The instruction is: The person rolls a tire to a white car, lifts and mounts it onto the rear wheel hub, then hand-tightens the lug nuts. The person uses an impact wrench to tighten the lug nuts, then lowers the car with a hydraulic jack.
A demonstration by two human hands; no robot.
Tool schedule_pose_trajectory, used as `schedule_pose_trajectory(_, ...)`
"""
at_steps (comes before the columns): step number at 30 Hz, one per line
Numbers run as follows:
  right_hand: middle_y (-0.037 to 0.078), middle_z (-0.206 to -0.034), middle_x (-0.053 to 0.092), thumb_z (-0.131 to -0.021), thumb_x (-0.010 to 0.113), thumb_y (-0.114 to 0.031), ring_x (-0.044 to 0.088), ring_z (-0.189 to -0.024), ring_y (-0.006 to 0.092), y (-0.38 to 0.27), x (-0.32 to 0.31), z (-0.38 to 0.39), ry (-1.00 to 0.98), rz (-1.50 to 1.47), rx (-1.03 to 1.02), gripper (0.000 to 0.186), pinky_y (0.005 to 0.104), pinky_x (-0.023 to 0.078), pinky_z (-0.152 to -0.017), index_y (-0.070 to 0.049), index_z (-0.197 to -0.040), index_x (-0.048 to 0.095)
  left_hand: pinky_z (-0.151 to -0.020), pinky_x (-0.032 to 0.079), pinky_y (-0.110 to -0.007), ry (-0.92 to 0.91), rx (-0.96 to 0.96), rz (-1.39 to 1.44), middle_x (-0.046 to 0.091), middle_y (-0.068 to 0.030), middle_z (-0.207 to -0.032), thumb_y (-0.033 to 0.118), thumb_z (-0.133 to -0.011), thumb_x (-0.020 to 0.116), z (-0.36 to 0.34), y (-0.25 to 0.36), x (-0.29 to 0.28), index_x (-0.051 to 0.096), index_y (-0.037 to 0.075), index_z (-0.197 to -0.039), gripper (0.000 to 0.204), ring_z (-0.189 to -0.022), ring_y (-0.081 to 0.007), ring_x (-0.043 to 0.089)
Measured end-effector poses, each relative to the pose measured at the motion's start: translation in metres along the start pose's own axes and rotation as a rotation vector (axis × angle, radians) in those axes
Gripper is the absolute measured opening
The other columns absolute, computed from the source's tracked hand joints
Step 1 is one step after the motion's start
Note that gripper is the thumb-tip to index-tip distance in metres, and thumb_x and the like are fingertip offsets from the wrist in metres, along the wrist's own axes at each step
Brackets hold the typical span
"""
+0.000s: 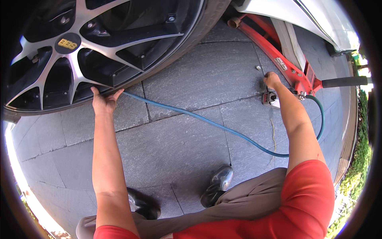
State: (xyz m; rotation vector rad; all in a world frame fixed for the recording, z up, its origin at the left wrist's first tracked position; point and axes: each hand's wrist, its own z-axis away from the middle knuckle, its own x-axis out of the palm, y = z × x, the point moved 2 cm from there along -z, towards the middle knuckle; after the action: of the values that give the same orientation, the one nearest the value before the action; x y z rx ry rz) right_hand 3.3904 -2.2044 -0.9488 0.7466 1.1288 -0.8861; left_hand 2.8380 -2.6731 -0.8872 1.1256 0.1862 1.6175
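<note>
My left hand [105, 104] is at the lower edge of a large car wheel [75, 59] with silver and black spokes. Its fingers close around the end of a blue air hose [187, 112], and the very tip is hidden against the tyre [175, 67]. Over on the right, my right hand [272, 81] is curled into a fist; what it grips, if anything, cannot be seen. Under that wrist is a small silvery inflator-like device [271, 99] with a dark and red face, partly covered by my forearm. The hose loops round to a metal fitting [302, 96] beside it.
A red floor jack [274, 55] with a black-gripped handle [344, 82] reaches under the white car body [294, 16]. Near my right hand lies a small metal piece [258, 67]. A thin yellow cord [273, 135] trails over the grey paving [175, 147]. My shoes [223, 177] are close by.
</note>
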Motion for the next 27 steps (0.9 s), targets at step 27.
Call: schedule_pose_trajectory(27, 0.019, -0.106, 0.06, -0.093, 0.058, -0.018, 0.064, -0.097, 0.0361, -0.35, -0.028, 0.147, -0.114, -0.298, -1.137, 0.023, 0.0452, 0.055, -0.08, -0.006, -0.113, 0.06, -0.098, 0.043, -0.073, 0.177, -0.247, -0.28, 0.017, -0.0421, -0.152, 0.064, -0.095, 0.047, 0.01, 0.021, -0.006, 0.012, -0.018, -0.147, 0.104, -0.136, -0.0605, 0.03)
